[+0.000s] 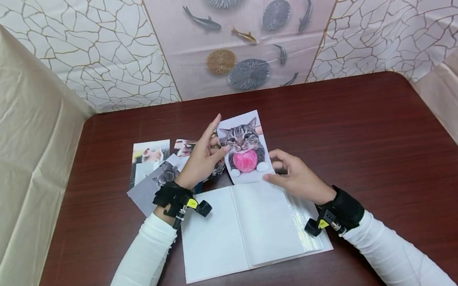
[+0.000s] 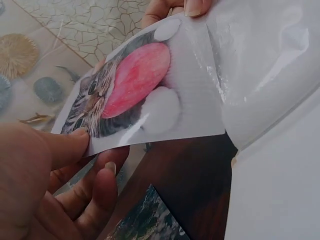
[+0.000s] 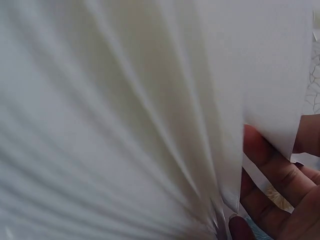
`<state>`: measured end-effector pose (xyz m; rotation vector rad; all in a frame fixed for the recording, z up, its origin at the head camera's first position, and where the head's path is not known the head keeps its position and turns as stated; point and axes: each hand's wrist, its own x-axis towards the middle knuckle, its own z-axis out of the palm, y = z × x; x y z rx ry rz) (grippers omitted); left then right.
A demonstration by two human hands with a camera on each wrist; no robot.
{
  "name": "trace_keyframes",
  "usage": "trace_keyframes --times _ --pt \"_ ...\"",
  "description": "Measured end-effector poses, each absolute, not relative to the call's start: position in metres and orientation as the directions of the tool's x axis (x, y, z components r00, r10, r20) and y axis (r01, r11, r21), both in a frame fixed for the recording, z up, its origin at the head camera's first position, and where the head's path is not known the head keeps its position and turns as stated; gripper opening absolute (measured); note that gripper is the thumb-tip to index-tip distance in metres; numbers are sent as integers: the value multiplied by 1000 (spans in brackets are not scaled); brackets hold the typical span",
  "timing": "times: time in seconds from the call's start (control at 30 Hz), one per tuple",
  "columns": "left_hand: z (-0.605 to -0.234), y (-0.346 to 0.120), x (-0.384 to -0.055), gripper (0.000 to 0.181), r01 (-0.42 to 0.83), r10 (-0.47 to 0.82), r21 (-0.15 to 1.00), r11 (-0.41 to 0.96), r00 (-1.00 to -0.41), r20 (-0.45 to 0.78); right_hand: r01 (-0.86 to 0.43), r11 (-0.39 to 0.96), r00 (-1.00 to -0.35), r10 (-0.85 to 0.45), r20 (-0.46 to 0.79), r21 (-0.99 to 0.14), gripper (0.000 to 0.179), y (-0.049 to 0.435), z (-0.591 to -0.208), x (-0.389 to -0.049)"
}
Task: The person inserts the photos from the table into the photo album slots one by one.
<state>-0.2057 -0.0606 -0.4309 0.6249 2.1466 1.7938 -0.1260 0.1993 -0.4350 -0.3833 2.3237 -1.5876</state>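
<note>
A cat photo (image 1: 244,148), with a grey tabby and a pink ball on it, stands at the top edge of an open white photo album (image 1: 213,233). My left hand (image 1: 202,162) pinches the photo by its left side, thumb in front and fingers behind. At the photo's lower right corner, my right hand (image 1: 297,175) pinches the top edge of the clear album page (image 1: 266,221). In the left wrist view the photo's lower edge (image 2: 200,136) meets the clear sleeve's mouth. White album leaves (image 3: 125,125) fill most of the right wrist view, fanned apart.
Several loose photos, among them a grey one (image 1: 144,194) and one at the back left (image 1: 151,151), lie overlapping left of the album, partly behind my left hand. Everything rests on a dark red-brown table (image 1: 387,140). A patterned cloth (image 1: 110,47) hangs behind it.
</note>
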Motion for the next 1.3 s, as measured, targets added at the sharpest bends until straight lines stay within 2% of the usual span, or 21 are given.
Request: trace_keyframes --times 0.1,0.33,0.5,0.57,0.7,0.73,0.97,1.3 --pt "-439 -61 -208 83 128 493 986 108 -868 59 -49 355 -919 -381 -96 -934 41 199 -435 -126" --pt "-452 -59 -213 84 181 466 979 93 -877 117 -56 348 -919 -385 -88 -936 42 199 -436 -126" --pt "-455 -57 -212 82 137 428 983 124 -901 71 -61 328 -920 -385 -74 -943 42 200 -437 -126" --pt "-456 -57 -212 68 111 437 984 143 -899 38 -67 332 -923 -378 -68 -941 43 200 -437 -126" --pt "-459 -58 -210 24 86 487 981 171 -874 -9 -75 351 -929 -366 -63 -933 43 199 -436 -126" --pt "-460 -58 -209 20 91 502 981 171 -865 -7 -75 353 -929 -365 -63 -933 43 199 -436 -126" --pt "-461 -54 -207 31 105 495 985 137 -869 24 -75 338 -931 -361 -56 -938 44 199 -431 -126" --pt "-465 -54 -203 34 51 481 983 174 -876 -40 -69 353 -938 -342 -60 -933 44 197 -428 -124"
